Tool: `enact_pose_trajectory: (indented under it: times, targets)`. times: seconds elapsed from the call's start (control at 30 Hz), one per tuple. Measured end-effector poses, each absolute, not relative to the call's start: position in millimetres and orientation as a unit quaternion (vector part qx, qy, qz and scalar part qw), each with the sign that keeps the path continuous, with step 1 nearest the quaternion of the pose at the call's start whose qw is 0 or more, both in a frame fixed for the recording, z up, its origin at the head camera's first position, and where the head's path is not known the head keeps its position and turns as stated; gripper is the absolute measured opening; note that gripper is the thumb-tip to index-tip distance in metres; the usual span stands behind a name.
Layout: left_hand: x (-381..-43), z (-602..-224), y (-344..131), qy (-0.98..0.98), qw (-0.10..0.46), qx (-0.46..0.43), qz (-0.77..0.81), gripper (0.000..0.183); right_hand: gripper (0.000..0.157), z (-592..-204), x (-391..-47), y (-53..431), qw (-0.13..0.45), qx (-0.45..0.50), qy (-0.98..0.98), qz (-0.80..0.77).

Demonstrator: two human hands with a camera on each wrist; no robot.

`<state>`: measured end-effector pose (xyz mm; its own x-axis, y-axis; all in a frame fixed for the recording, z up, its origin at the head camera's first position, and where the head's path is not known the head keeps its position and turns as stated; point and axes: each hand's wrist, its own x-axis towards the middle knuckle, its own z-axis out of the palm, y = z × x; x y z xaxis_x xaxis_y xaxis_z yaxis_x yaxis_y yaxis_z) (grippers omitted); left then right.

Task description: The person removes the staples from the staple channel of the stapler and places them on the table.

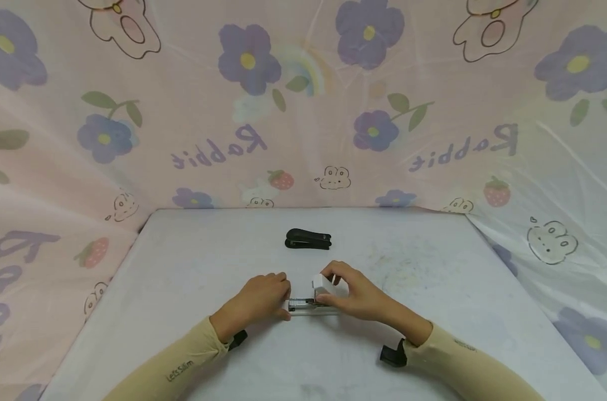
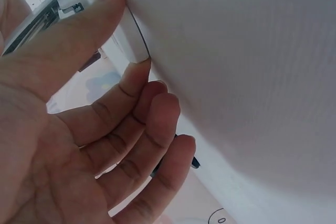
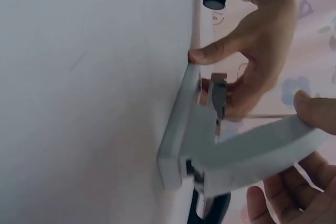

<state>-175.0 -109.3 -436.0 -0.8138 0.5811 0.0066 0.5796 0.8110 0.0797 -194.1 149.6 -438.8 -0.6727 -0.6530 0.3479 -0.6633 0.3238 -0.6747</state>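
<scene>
A white stapler (image 1: 310,313) lies on the white table with its top cover swung up and its metal staple channel exposed. My left hand (image 1: 263,299) pinches the end of the base between thumb and index finger, as the left wrist view shows with the stapler base (image 2: 134,40). The right hand (image 1: 358,292) grips the free end of the raised cover; in the right wrist view the cover (image 3: 257,156) stands at an angle from the base (image 3: 176,135). Whether any staples lie in the channel is too small to tell.
Farther back on the table (image 1: 208,245) lies a black stapler (image 1: 308,239). A patterned curtain (image 1: 303,128) hangs behind and along both sides of the table. Black camera mounts (image 1: 393,354) are strapped at both wrists.
</scene>
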Motion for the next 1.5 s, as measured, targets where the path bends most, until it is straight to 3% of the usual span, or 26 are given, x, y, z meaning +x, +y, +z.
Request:
enact_pose_trajectory:
  times: [0.33, 0.9, 1.27, 1.5]
  targets:
    - [-175.9, -434.3, -107.4, 0.952, 0.015, 0.305, 0.032, 0.041, 0.026, -428.5, -190.3, 169.0, 0.038, 0.39, -0.83, 0.397]
    - [-176.3, -436.7, -106.5, 0.952, 0.017, 0.304, 0.027, 0.042, 0.028, -425.5, -186.1, 211.9, 0.03, 0.366, -0.856, 0.363]
    - [-173.6, -431.9, -104.8, 0.953, 0.027, 0.299, 0.039, 0.041, 0.023, -428.1, -189.9, 233.6, -0.02, 0.355, -0.873, 0.335]
    - [-173.5, -430.7, -105.3, 0.953, 0.04, 0.295, 0.051, 0.04, 0.022, -430.7, -192.3, 239.3, -0.086, 0.336, -0.895, 0.279]
